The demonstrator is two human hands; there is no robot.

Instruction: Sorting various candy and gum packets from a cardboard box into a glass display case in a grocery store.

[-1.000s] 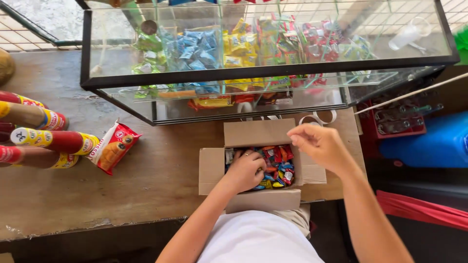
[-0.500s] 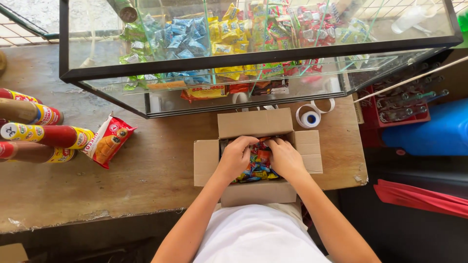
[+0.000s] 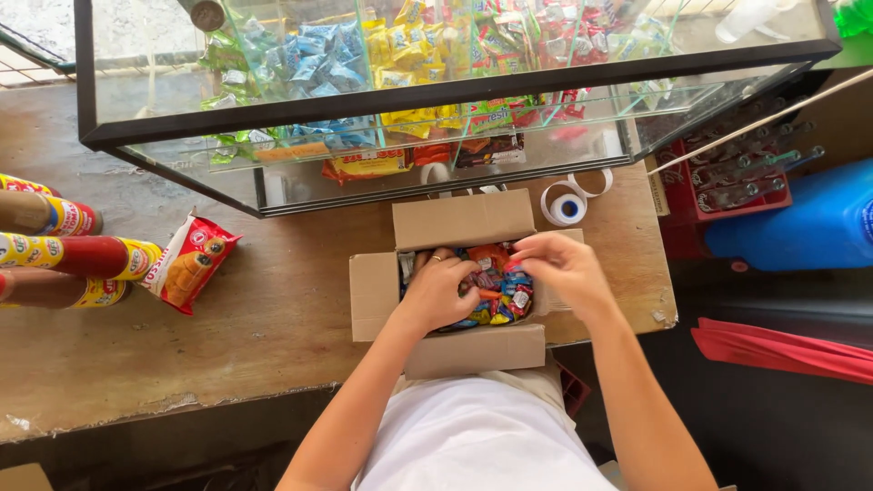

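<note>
An open cardboard box (image 3: 375, 295) sits at the near edge of a worn wooden table (image 3: 264, 318), its four flaps folded out. Inside lies a heap of small wrapped candies (image 3: 496, 300) in red, blue and yellow. My left hand (image 3: 438, 289) reaches down into the box with its fingers curled among the candies; a ring shows on one finger. My right hand (image 3: 562, 266) hovers at the box's right side, its fingertips pinched on candies at the top of the heap.
A glass display case (image 3: 436, 100) with a black frame holds coloured candy packets behind the box. A tape roll (image 3: 567, 208) lies to the right. Snack tubes (image 3: 82, 255) and a red snack bag (image 3: 189, 264) lie at left. A blue container (image 3: 800, 223) stands beyond the table's right edge.
A second ago my right hand was raised over the box's far right flap; it has come down into the box beside the left hand. The view has shifted slightly.
</note>
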